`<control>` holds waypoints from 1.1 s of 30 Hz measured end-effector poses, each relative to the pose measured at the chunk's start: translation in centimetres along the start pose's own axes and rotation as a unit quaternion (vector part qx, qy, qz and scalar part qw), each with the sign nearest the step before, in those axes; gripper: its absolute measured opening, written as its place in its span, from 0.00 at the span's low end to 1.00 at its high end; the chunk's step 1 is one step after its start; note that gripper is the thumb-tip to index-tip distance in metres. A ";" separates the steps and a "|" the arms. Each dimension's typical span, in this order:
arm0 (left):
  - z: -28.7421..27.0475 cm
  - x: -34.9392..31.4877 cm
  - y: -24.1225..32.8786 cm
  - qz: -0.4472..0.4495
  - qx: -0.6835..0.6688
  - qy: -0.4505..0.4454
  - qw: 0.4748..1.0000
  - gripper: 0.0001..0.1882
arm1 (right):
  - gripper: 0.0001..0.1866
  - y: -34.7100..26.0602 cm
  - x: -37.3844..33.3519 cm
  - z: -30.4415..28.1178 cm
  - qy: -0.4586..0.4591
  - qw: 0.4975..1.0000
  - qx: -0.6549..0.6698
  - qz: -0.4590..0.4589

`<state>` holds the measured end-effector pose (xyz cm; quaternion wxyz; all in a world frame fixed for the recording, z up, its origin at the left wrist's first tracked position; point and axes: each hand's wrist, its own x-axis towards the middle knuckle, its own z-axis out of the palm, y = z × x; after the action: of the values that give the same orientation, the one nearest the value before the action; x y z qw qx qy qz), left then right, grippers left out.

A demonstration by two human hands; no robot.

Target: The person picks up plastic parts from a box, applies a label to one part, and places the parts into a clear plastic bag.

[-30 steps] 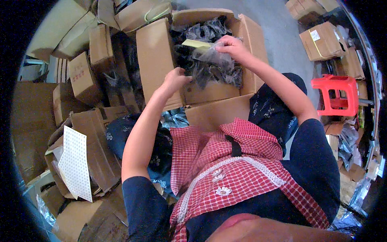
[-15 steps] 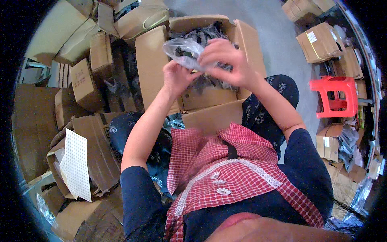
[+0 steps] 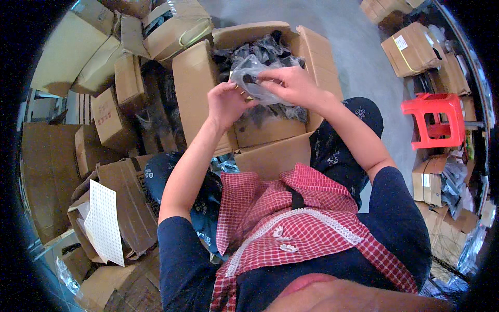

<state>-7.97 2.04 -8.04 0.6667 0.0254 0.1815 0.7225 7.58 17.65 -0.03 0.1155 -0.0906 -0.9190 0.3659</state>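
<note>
On inspection, a clear plastic bag point(image 3: 253, 78) is being held above an open carton point(image 3: 193, 86), which is standing between the person's knees with its flaps spreading outward. The right grip point(image 3: 301, 89) is clamping the bag's film between fingers and thumb; the left grip point(image 3: 224, 106) is touching its left edge, though whether those fingers are pinching it cannot be told. Dark items in clear wrap point(image 3: 267, 46) are filling the carton beneath. A smooth grey floor point(image 3: 358, 57) is showing beyond and to the right. Brown cartons point(image 3: 115, 119) are crowding the left side at uneven angles, and a white dotted sheet point(image 3: 106, 223) is leaning on an opened, crumpled box point(image 3: 127, 200) near the left elbow. On the right, a red plastic stool point(image 3: 434, 117) is sitting near a strapped carton point(image 3: 410, 49) bearing a white label, while grey plastic packets point(image 3: 453, 184) are lying loosely among further boxes below it.
</note>
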 end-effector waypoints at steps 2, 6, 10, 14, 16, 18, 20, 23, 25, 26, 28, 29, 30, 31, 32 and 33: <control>0.8 -0.2 -0.4 0.003 0.027 0.011 1.000 0.22 | 0.20 0.3 0.6 0.0 -0.028 0.999 -0.038 0.013; 2.7 -0.6 -0.6 0.007 0.095 0.058 0.994 0.21 | 0.21 -0.3 1.1 0.2 -0.036 0.998 -0.039 0.034; 3.3 -0.3 -0.9 0.028 0.152 0.107 0.982 0.25 | 0.23 0.7 1.4 1.5 -0.011 0.997 0.033 0.072; 2.6 0.0 -0.7 0.067 0.245 0.142 0.957 0.27 | 0.20 1.8 1.8 2.6 0.016 0.961 0.233 0.146; 2.4 -0.3 -0.5 0.112 0.276 0.159 0.941 0.27 | 0.17 1.6 1.7 2.5 0.002 0.930 0.323 0.175; 2.1 -0.3 -0.4 0.168 0.312 0.159 0.921 0.26 | 0.14 1.3 1.6 2.6 0.011 0.891 0.393 0.227; 1.3 0.0 0.0 0.240 0.354 0.147 0.892 0.27 | 0.13 1.0 1.5 2.6 0.018 0.887 0.397 0.233; 1.0 -0.1 0.5 0.258 0.398 0.188 0.860 0.21 | 0.13 0.7 1.1 2.4 0.022 0.870 0.434 0.233; 1.1 -0.1 1.2 0.248 0.409 0.186 0.859 0.17 | 0.14 0.7 1.1 2.4 0.030 0.852 0.466 0.238; 1.1 -0.2 1.4 0.242 0.414 0.185 0.858 0.15 | 0.14 0.8 1.0 2.4 0.039 0.841 0.481 0.244; 1.4 -0.4 1.6 0.218 0.409 0.200 0.863 0.13 | 0.14 0.9 0.9 2.5 0.060 0.825 0.502 0.251; 1.4 -0.5 1.7 0.205 0.406 0.207 0.866 0.12 | 0.14 1.0 0.8 2.6 0.073 0.820 0.509 0.252; 1.3 -0.5 1.7 0.224 0.420 0.208 0.855 0.11 | 0.14 1.2 0.7 2.6 0.087 0.814 0.515 0.252; 1.1 -0.4 1.8 0.243 0.434 0.210 0.842 0.10 | 0.13 1.6 0.7 2.5 0.104 0.811 0.514 0.259; 0.9 -0.4 2.0 0.262 0.448 0.212 0.828 0.09 | 0.12 2.2 0.7 2.3 0.122 0.808 0.512 0.265; 0.5 -0.3 2.5 0.280 0.444 0.228 0.820 0.09 | 0.11 2.6 0.6 2.1 0.140 0.804 0.510 0.271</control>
<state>-10.15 1.74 -6.79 0.2921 0.2022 0.6145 0.7044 6.67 18.25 -3.26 0.1682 -0.3142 -0.5116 0.7818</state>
